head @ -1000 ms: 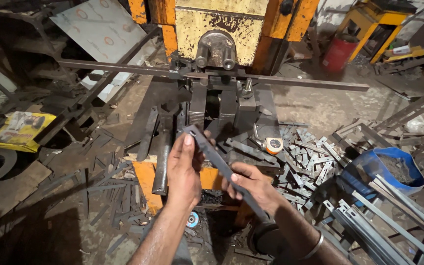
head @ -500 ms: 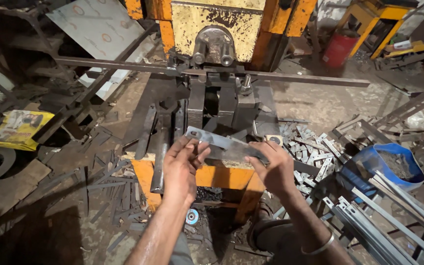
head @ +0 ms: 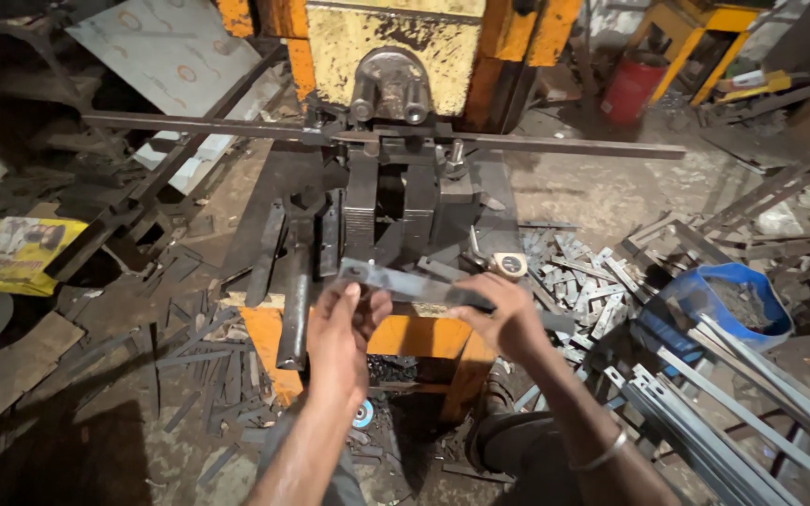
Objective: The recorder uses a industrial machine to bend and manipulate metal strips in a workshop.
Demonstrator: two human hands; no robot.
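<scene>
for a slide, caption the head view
Both hands, left hand and right hand, hold a flat metal strip before a yellow press.

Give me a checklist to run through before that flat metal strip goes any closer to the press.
1. Both hands on the strip: ok. Left hand grips one end of the flat metal strip, right hand the middle.
2. Strip roughly level: ok, it lies nearly flat in front of the press.
3. Fingers away from the press opening: ok, both hands are in front of it.
4. Slot free of scrap: cannot tell, too dark.
5. Footing: not ok, metal offcuts litter the floor.
6. Long bar across the press secured: cannot tell.
</scene>
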